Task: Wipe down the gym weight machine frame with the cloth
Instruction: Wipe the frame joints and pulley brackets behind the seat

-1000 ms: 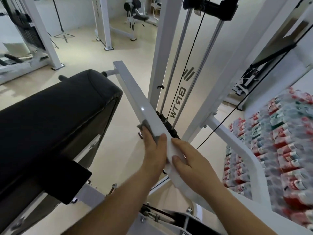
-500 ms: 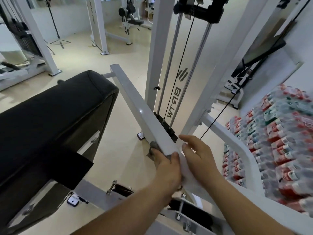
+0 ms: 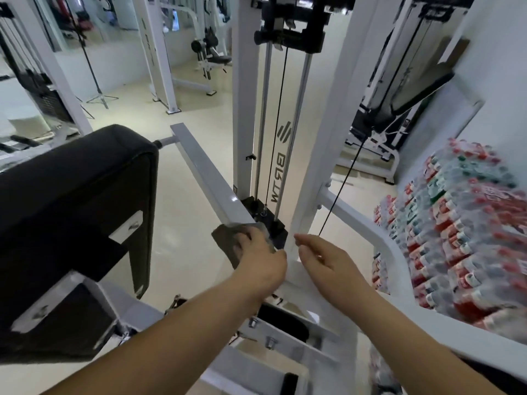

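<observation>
Two bare forearms reach in from the bottom edge of the view, with no sleeves, gloves, watch or bands visible on them. The left hand [image 3: 258,259] and the right hand [image 3: 328,259] are bare too, with no rings showing; the right hand's fingernails [image 3: 297,238] look short and unpainted.

You stand on a glossy cream floor [image 3: 182,195] that catches pale light. Beyond it rise other white steel gym machines [image 3: 159,52], a thin black tripod stand [image 3: 97,89] and a mirrored wall [image 3: 94,21]. On your right, shrink-wrapped packs of red- and green-labelled water bottles [image 3: 462,223] stack against a white wall [image 3: 496,81]
</observation>
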`<state>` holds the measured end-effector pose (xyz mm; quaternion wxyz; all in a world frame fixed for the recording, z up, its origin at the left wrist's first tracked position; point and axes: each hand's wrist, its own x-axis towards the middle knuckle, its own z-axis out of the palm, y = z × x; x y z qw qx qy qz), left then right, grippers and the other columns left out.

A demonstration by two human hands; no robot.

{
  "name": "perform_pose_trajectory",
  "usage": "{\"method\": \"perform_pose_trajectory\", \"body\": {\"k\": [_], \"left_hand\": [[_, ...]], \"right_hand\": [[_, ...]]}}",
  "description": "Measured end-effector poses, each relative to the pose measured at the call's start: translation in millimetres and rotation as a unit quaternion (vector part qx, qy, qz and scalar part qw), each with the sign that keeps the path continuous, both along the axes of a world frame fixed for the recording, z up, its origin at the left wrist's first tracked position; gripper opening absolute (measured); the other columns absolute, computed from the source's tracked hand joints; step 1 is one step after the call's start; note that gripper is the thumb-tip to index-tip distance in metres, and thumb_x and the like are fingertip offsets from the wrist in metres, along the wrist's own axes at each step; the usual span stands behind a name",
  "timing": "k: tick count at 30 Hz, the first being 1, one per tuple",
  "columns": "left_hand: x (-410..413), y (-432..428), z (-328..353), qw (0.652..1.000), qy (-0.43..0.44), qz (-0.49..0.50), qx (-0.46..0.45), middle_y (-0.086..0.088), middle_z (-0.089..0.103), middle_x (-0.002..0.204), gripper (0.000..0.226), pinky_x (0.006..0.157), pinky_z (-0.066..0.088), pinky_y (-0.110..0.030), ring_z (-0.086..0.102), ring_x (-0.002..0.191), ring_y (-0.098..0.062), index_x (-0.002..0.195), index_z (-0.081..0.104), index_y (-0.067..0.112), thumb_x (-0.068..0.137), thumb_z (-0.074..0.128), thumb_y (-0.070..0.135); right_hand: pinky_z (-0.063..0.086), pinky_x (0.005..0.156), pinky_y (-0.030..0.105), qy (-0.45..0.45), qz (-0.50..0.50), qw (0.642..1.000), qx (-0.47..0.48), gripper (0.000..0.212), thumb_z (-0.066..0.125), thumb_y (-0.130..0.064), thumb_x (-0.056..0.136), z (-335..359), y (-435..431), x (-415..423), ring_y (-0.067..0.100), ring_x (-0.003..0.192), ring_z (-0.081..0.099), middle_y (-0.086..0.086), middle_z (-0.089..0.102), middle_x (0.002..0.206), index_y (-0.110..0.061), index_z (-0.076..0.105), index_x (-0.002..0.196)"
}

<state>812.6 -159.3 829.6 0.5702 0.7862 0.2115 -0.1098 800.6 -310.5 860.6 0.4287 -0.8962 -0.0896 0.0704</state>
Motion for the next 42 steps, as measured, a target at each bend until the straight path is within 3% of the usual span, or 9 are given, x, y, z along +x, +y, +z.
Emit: {"method": "perform_pose_trajectory", "body": {"k": [3,7,12,17,24,28,33,36,42], "left_hand": [[-21.8,-11.5,30.6,0.996,-0.083,-0.04,0.01,0.001,0.032,0.16,0.06,0.11,0.044,-0.047,0.044,0.138,-0.025,0.154,0.03,0.028,0.099,0.055,0.035],[-40.7,-25.0,61.6,0.98,0.001,-0.039,-0.193,-0.001,0.071,0.112,0.035,0.076,0.058,-0.038,0.068,0.099,-0.021,0.122,0.064,0.031,0.103,0.044,0.052],[-36.4,-1.1,55.3,0.99,-0.085,-0.096,-0.05,0.0,0.075,0.094,0.045,0.085,0.05,-0.034,0.067,0.089,-0.015,0.102,0.075,0.021,0.104,0.042,0.051],[-29.5,43.4,22.3,0.972,-0.158,-0.086,0.154,0.011,0.063,0.133,0.034,0.106,0.045,-0.032,0.056,0.122,-0.007,0.133,0.062,0.029,0.103,0.051,0.037],[-31.3,52.8,-5.8,0.977,-0.169,-0.076,0.104,0.013,0.05,0.146,0.041,0.114,0.039,-0.033,0.046,0.134,-0.008,0.145,0.049,0.031,0.104,0.05,0.036],[-26.3,58.8,-18.1,0.974,-0.161,-0.083,0.137,0.013,0.023,0.164,0.056,0.124,0.02,-0.032,0.019,0.15,-0.004,0.155,0.034,0.028,0.103,0.053,0.036],[-22.1,69.8,-30.8,0.986,-0.136,-0.044,0.091,0.028,0.036,0.128,0.058,0.093,0.029,0.003,0.037,0.11,0.027,0.15,0.034,0.029,0.099,0.062,0.031],[-22.0,71.7,-37.6,0.989,-0.123,-0.044,0.075,0.014,0.036,0.151,0.064,0.117,0.035,-0.028,0.038,0.136,-0.001,0.154,0.032,0.026,0.099,0.062,0.034],[-23.7,62.3,-36.2,0.99,-0.128,-0.046,0.047,0.021,0.037,0.135,0.06,0.107,0.035,-0.026,0.038,0.129,-0.003,0.149,0.035,0.032,0.097,0.065,0.03]], "right_hand": [[0.041,0.091,0.001,0.039,0.056,0.995,0.077,0.06,0.052,0.0,0.099,8.1,-3.9,-4.4,-0.006,0.124,0.054,-0.025,0.056,0.134,-0.045,0.047,0.138],[0.053,0.104,0.03,0.115,0.126,0.971,0.164,0.096,0.07,0.002,0.081,8.4,-6.7,-7.6,-0.003,0.128,0.055,-0.016,0.056,0.141,-0.045,0.032,0.155],[0.051,0.098,0.019,-0.089,0.016,0.993,0.07,0.053,0.064,0.001,0.087,1.1,-8.2,-8.4,0.004,0.113,0.061,-0.009,0.065,0.123,-0.03,0.061,0.13],[0.048,0.077,0.025,-0.146,0.068,0.965,-0.205,0.045,0.064,-0.02,0.087,9.8,-20.3,12.9,0.013,0.092,0.06,-0.013,0.066,0.104,-0.042,0.055,0.125],[0.014,0.122,0.023,0.019,0.225,0.956,-0.185,0.047,0.029,-0.049,0.109,-11.4,4.4,16.2,-0.009,0.15,0.009,-0.03,0.017,0.162,-0.043,0.033,0.155],[0.035,0.12,0.034,-0.036,0.241,0.946,-0.215,0.07,0.046,-0.045,0.105,-19.1,25.2,27.5,0.006,0.152,0.026,-0.021,0.012,0.168,-0.04,0.005,0.162],[0.029,0.124,0.039,-0.041,0.205,0.953,-0.219,0.072,0.032,-0.063,0.102,-27.4,40.5,33.0,0.009,0.156,0.015,-0.012,-0.001,0.171,-0.029,0.015,0.163],[0.004,0.129,0.034,-0.057,0.305,0.925,-0.222,0.069,0.003,-0.064,0.101,-26.6,17.6,18.3,-0.007,0.152,-0.01,-0.02,0.006,0.168,-0.034,0.022,0.161],[0.024,0.125,0.031,-0.043,0.285,0.935,-0.207,0.071,0.056,-0.048,0.1,-25.6,4.7,24.8,-0.007,0.152,0.007,-0.034,0.002,0.163,-0.046,0.017,0.16]]}}
